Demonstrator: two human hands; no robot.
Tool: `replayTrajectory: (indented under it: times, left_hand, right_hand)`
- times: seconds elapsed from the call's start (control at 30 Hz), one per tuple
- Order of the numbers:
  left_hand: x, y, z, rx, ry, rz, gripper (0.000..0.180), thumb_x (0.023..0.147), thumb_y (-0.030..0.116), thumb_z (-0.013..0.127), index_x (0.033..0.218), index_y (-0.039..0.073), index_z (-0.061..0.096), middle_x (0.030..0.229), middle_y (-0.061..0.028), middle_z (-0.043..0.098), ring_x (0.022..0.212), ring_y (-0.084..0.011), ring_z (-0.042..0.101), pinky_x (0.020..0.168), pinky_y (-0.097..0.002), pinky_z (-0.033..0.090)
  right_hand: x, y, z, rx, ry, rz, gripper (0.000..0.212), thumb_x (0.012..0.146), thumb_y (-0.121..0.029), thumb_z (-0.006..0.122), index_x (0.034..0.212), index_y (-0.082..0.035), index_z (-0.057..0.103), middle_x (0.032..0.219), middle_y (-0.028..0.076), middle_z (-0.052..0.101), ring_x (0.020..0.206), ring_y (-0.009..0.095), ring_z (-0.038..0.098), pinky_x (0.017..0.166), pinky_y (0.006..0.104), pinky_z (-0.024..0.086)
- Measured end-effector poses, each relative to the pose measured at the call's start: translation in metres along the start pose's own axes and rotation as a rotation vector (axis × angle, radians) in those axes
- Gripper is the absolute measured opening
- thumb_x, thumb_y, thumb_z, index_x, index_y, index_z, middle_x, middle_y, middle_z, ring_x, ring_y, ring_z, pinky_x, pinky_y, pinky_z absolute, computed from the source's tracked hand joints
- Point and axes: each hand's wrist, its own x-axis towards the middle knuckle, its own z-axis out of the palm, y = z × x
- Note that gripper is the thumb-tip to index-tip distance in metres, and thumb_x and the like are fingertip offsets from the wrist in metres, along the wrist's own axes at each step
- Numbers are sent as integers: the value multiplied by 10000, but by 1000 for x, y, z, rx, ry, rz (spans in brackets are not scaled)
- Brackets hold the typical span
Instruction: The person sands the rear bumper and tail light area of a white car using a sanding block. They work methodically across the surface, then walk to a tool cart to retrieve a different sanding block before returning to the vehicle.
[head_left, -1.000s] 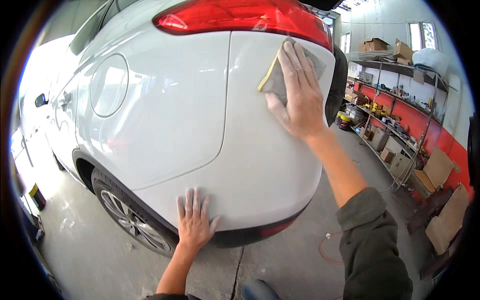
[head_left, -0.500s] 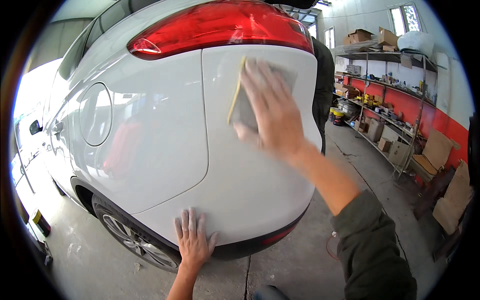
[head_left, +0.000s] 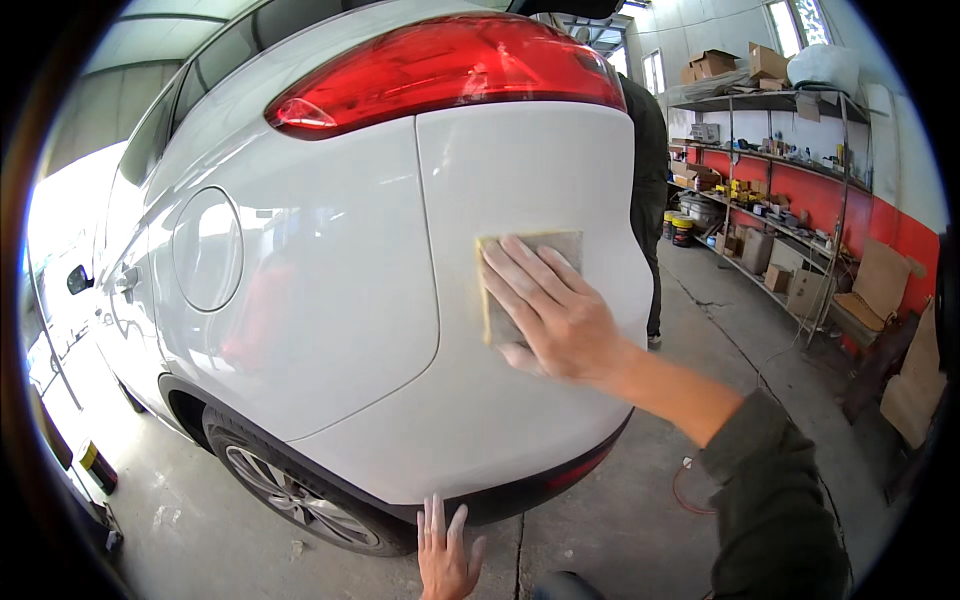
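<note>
My right hand (head_left: pixel 562 325) presses a thin grey sanding pad (head_left: pixel 570 246) with yellow edges against the white rear bumper (head_left: pixel 400 450), below the red tail light (head_left: pixel 460 65). Its fingers lie together across the pad, the thumb near the lower edge. Pale dust coats the fingertips. At the bumper's lower edge, my left hand (head_left: pixel 447 560) has its fingers apart and nothing in it; whether the fingertips touch the black trim (head_left: pixel 500 505) I cannot tell.
The rear wheel (head_left: pixel 290 495) stands left of my left hand. Behind the car, a person in dark clothes (head_left: pixel 650 190) is partly hidden. Metal shelves (head_left: pixel 770 150) with boxes and tins line the right wall. A can (head_left: pixel 97 467) stands on the floor at left.
My right hand has slid the sanding pad down the bumper, away from the tail light. My left hand has moved lower, from the white panel to the bumper's bottom edge. The view has shifted slightly.
</note>
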Motion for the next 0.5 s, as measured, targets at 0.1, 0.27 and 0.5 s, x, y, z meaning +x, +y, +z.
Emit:
replayTrajectory:
  times: [0.1,0.27,0.5]
  left_hand:
    - [-33,-7,19,-83,6,-107,669,901,142,722,1486,27,420,1633,-290,247,1495,-505,257,1207,-580,269]
    - [-30,3,21,-178,68,-91,633,930,135,710,1489,28,434,1617,-291,284,1487,-494,283,1213,-543,288]
    - [-59,-15,17,-198,103,-159,620,929,104,713,1478,19,437,1608,-304,292,1471,-504,309,1194,-536,325]
  right_hand:
    - [18,15,-10,-49,-3,-55,819,788,-328,765,1481,-1,476,1556,150,469,1463,318,408,1191,470,359]
    - [76,14,-1,-205,177,69,839,778,-332,762,1491,-2,467,1562,141,470,1467,300,413,1189,466,368]
    - [63,16,-1,-142,103,-49,704,832,-287,717,1442,9,529,1516,144,511,1428,297,453,1190,448,362]
